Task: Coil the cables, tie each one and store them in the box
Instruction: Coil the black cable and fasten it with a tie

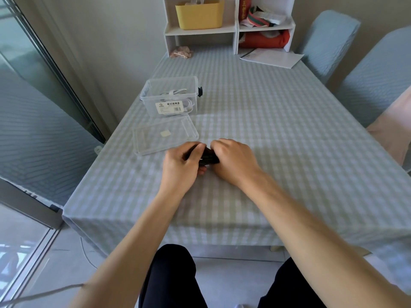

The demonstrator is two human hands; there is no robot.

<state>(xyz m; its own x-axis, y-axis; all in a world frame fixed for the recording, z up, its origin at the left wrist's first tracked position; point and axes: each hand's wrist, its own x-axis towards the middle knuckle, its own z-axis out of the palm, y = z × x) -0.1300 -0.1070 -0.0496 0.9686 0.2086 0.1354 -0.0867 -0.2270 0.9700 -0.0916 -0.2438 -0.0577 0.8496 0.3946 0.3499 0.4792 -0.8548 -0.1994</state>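
A coiled black cable (208, 157) is held between both hands just above the checked tablecloth (278, 134). My left hand (181, 163) grips its left side with curled fingers. My right hand (233, 160) grips its right side from above, and most of the coil is hidden by the fingers. Behind and to the left stands the clear plastic box (171, 97) with a white label; a coiled white cable (178, 92) lies inside it. The box's clear lid (164, 134) lies flat on the table just in front of it, close to my left hand.
A white shelf unit (229, 30) with a yellow basket (200, 13) stands at the table's far edge, with papers (271, 57) beside it. Covered chairs (367, 70) line the right side. A glass door (33, 96) runs along the left. A small black object (200, 91) sits behind the box.
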